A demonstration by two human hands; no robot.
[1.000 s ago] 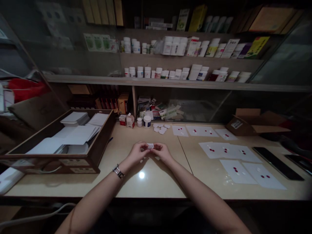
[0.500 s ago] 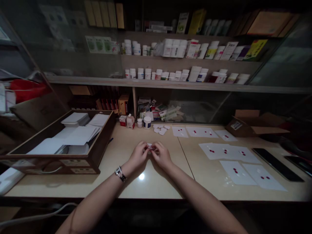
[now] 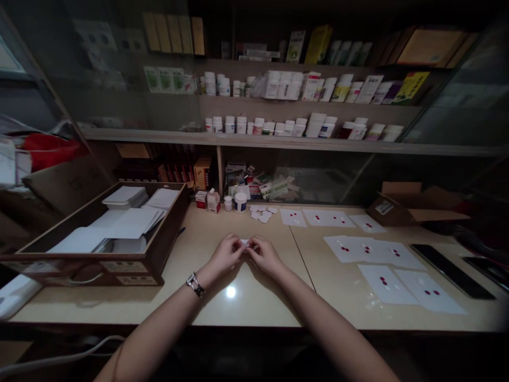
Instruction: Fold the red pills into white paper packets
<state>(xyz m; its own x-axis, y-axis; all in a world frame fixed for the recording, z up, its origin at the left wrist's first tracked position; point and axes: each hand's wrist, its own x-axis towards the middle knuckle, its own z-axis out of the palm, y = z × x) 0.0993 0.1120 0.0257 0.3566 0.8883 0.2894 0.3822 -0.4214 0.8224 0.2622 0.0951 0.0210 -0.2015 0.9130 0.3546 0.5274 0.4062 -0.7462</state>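
Being pinched by the fingertips of the left hand (image 3: 227,254) and right hand (image 3: 264,255), a small white paper piece (image 3: 245,242) is held, with cut paper scraps (image 3: 261,213) already piled beyond the fingers and red-dotted sheets (image 3: 377,253) laid out to their right

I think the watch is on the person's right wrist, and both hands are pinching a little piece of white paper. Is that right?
Not quite: the wristwatch is on the left wrist, not the right, as the head view shows. The rest is right: the left hand and right hand are pinching a little piece of white paper.
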